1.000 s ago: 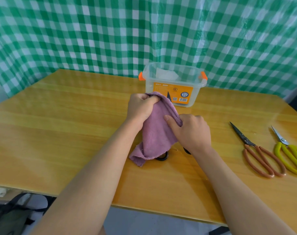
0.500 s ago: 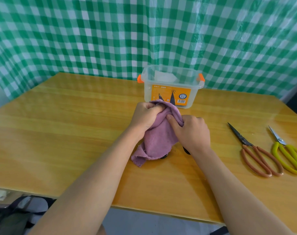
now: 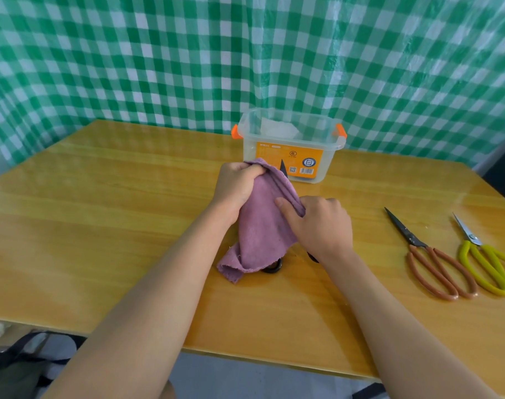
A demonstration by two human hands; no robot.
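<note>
A purple cloth is wrapped around black scissors at the table's middle. Only the blade tip and the black handle loops stick out of the cloth. My left hand grips the cloth's upper end, bunched around the blades. My right hand pinches the cloth's right edge between thumb and fingers and covers the scissors' other handle loop.
A clear plastic box with orange clips stands behind my hands. Brown-handled scissors and yellow-handled scissors lie shut at the right of the wooden table. A green checked curtain hangs behind. A dark bag lies on the floor.
Both hands and the cloth shifted slightly along the blades. Two blade tips showed above the cloth half a second ago; now one tip shows.
</note>
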